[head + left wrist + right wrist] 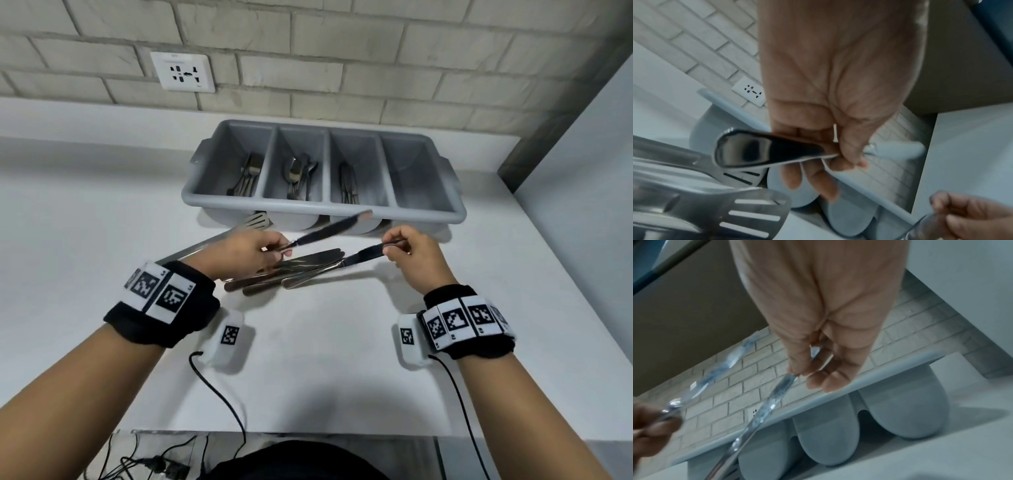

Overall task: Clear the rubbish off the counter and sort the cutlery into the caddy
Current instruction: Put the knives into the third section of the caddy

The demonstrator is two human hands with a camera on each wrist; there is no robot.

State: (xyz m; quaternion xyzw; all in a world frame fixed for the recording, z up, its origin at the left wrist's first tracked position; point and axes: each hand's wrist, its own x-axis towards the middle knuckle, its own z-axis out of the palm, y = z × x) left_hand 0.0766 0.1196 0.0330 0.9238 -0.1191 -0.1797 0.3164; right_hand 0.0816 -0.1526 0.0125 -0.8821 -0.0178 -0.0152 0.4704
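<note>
Left hand: your left hand [248, 251] pinches the handle of a table knife [329, 229] between thumb and fingertips; the blade points up and right toward the caddy's front rim, clear of the counter.
Right hand: your right hand [416, 255] pinches the blade end of a second knife [364, 255]; its handle slopes down to the left and rests among the loose knives.
Loose knives: a small pile of knives [291, 274] lies on the counter between your hands, handles toward you and to the left.
Caddy: your grey four-compartment caddy [428, 212] stands at the back of the counter, against the brick wall.
Caddy contents: forks [248, 176] in the leftmost compartment, spoons [299, 174] in the second, knives [347, 186] in the third. You cannot tell from these views what, if anything, lies in the rightmost.
Slotted turner: a steel turner [257, 222] lies just in front of the caddy, behind your left hand, its handle running out to the left.
Counter: white counter [85, 222].
Wall: a white socket plate [183, 71] sits above the caddy, to its left.
</note>
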